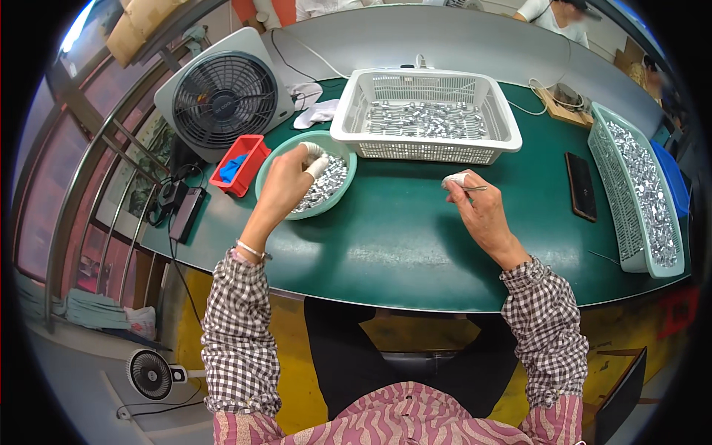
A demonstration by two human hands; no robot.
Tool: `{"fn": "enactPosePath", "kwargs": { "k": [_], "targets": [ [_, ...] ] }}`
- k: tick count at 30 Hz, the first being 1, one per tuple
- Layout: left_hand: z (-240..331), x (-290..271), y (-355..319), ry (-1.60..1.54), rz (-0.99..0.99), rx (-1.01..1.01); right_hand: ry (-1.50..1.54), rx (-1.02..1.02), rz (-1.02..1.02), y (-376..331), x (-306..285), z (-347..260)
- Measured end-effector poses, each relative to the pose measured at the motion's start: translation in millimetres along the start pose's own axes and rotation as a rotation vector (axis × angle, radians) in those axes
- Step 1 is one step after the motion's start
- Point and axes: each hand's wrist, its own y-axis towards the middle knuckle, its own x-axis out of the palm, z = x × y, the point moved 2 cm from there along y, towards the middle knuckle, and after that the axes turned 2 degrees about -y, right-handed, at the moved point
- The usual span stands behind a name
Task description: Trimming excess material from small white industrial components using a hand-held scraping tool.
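Left hand (285,182) dipped in green bowl (276,157), fingers pinched on metal bits (326,185). Tweezers (473,188) pinched by right hand (480,211) right of bowl. Best picked one at a time.

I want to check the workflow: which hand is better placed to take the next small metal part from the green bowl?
Probably the left hand: its fingers are over the bowl. The right hand holds tweezers, apart from it.

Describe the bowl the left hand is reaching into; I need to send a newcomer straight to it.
On the green table, look in front of the grey fan, between the small red box and the white basket. The left hand dips into the bowl there. It is the only round, mint-green container; the others are rectangular.
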Motion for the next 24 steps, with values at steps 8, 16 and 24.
{"fn": "enactPosePath", "kwargs": {
  "k": [8, 16, 24],
  "targets": [
    [54.3, 85.2, -3.2, -1.456, -0.412, -0.219, -0.062, -0.046, 0.159, 3.8, -5.7, -7.9],
    [45.0, 142.3, 17.8, -1.545, -0.440, -0.297, -0.089, -0.068, 0.224, 3.5, -7.7, -6.3],
    [41.7, 147.6, 9.2, -1.576, -0.499, -0.316, 0.040, -0.044, 0.233, 2.0, -13.4, -12.7]
  ]
}}
